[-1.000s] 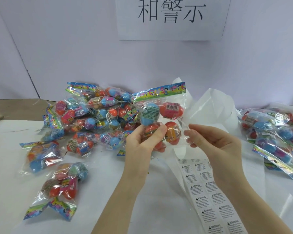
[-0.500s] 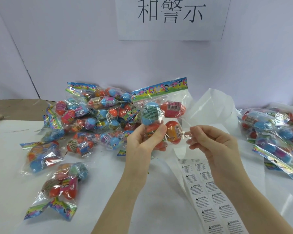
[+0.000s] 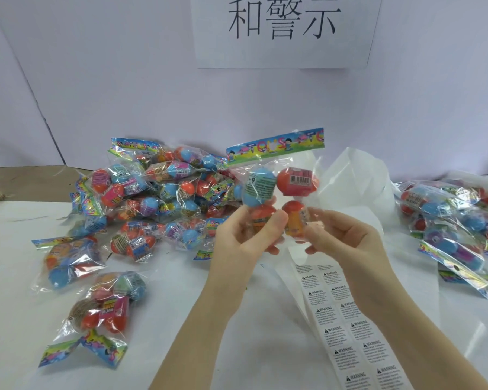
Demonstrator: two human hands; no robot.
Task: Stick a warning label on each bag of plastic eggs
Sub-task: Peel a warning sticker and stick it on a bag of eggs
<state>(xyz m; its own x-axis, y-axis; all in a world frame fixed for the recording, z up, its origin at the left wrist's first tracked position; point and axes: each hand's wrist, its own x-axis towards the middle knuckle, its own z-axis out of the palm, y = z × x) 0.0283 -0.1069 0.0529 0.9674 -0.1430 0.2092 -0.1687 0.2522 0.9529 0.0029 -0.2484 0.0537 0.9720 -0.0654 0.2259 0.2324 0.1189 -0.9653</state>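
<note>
blue and orange eggs, rainbow-printed bag header, white table

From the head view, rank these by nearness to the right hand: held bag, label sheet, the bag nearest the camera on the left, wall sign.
From the right hand:
1. Held bag, touching its fingers.
2. Label sheet, just below the wrist.
3. Near-left bag, far across the table.
4. Wall sign, high on the back wall.

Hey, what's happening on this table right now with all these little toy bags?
A person is labelling bags of plastic eggs. The left hand grips one bag from below, holding it up above the table. The right hand has its fingers curled against the bag's lower right side; whether a label is pinched there I cannot tell. A sheet of warning labels lies under the right forearm. One pile of bags sits on the left, another pile on the right.
</note>
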